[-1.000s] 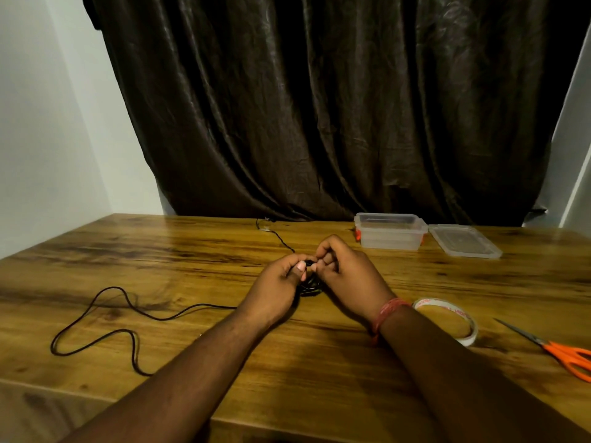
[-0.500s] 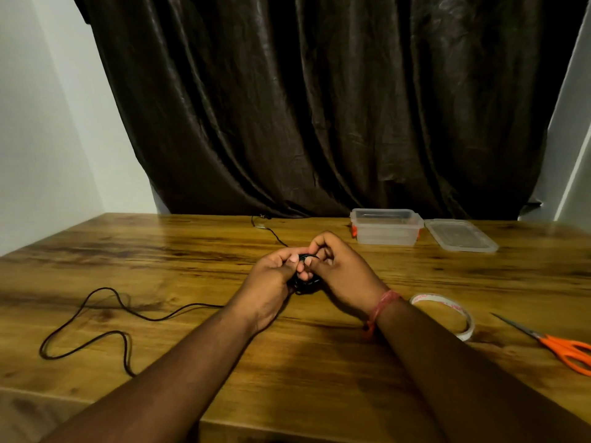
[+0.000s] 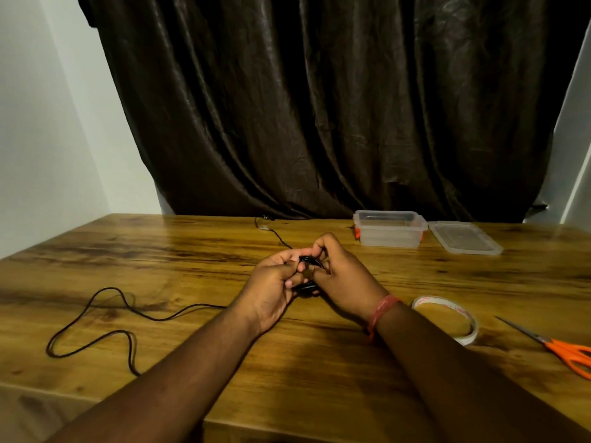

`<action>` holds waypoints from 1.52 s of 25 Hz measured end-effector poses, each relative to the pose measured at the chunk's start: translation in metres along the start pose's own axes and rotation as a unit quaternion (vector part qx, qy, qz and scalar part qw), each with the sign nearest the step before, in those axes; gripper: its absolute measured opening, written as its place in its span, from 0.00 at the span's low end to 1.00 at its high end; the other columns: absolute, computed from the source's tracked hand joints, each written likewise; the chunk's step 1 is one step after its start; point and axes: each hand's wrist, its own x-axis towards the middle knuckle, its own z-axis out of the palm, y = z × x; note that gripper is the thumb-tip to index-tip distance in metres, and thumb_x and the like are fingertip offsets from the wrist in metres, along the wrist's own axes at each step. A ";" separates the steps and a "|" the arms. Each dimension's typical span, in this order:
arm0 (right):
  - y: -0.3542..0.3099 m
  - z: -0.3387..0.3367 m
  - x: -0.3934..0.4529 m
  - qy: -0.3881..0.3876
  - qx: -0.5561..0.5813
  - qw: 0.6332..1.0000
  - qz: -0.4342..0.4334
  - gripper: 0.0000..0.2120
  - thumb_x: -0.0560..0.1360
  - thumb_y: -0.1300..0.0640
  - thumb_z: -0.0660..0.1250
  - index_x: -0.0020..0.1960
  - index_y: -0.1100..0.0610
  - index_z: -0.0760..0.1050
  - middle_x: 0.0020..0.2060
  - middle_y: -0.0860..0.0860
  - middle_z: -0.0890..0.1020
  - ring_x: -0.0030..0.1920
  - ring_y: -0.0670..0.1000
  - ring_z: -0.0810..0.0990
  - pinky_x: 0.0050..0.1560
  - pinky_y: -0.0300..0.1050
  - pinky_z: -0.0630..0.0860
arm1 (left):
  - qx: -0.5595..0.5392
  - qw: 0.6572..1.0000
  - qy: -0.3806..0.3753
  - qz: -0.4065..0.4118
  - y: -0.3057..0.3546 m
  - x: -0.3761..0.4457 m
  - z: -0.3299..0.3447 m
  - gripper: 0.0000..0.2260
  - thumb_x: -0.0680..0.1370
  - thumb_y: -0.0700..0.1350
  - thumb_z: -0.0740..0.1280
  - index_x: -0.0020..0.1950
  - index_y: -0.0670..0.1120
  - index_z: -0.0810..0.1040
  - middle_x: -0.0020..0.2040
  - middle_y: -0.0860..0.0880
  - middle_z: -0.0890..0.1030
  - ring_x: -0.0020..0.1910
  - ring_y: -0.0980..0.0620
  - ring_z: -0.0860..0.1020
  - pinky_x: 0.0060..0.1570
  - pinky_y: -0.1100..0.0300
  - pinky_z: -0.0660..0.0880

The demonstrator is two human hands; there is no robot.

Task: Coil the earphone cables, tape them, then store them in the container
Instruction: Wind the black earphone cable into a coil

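At the middle of the wooden table, my left hand and my right hand both grip a small black coil of earphone cable held between them. Loose black cable trails from under my left hand in loops across the left side of the table. Another thin stretch of cable runs toward the far edge. An open clear plastic container stands at the back right, its lid lying beside it. A roll of tape lies just right of my right wrist.
Orange-handled scissors lie at the right edge of the table, blades pointing left. A dark curtain hangs behind the table. The table's near edge runs under my forearms.
The hands stay together on the coil, with fingers shifting around it. The loose cable loops on the left have drawn slightly closer and changed shape.
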 end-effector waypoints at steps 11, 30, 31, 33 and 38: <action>0.008 0.000 0.003 0.002 0.118 0.993 0.013 0.09 0.79 0.65 0.64 0.50 0.51 0.77 0.44 0.61 0.82 0.41 0.58 0.80 0.46 0.54 0.77 | 0.052 0.998 0.041 0.020 0.000 -0.004 0.003 0.08 0.82 0.32 0.55 0.48 0.44 0.68 0.35 0.47 0.71 0.25 0.59 0.62 0.29 0.68 0.67; 0.008 -0.005 0.006 0.092 0.120 0.987 0.058 0.08 0.77 0.62 0.67 0.42 0.50 0.77 0.36 0.53 0.81 0.39 0.52 0.79 0.46 0.54 0.77 | -0.036 0.997 -0.041 -0.054 0.008 -0.009 0.001 0.08 0.81 0.33 0.55 0.56 0.43 0.70 0.42 0.43 0.80 0.31 0.53 0.72 0.35 0.54 0.75; 0.008 -0.005 0.006 0.093 0.121 0.987 0.059 0.08 0.77 0.62 0.67 0.42 0.50 0.77 0.37 0.55 0.82 0.40 0.53 0.79 0.47 0.55 0.78 | -0.040 0.996 -0.054 -0.059 0.009 -0.010 0.000 0.08 0.81 0.33 0.55 0.54 0.43 0.71 0.43 0.42 0.80 0.32 0.53 0.72 0.32 0.56 0.74; 0.009 -0.006 0.006 0.092 0.124 0.986 0.057 0.08 0.77 0.62 0.68 0.42 0.50 0.77 0.36 0.54 0.81 0.39 0.52 0.79 0.46 0.55 0.77 | -0.036 0.995 -0.065 -0.064 0.011 -0.012 0.000 0.10 0.80 0.32 0.53 0.51 0.41 0.72 0.43 0.43 0.80 0.32 0.53 0.73 0.28 0.60 0.71; 0.010 -0.007 0.007 0.086 0.128 0.987 0.054 0.09 0.77 0.62 0.68 0.42 0.49 0.77 0.36 0.51 0.80 0.39 0.51 0.78 0.45 0.54 0.77 | -0.047 0.995 -0.050 -0.066 0.010 -0.009 -0.001 0.12 0.78 0.30 0.53 0.46 0.38 0.75 0.41 0.41 0.79 0.31 0.53 0.72 0.26 0.62 0.67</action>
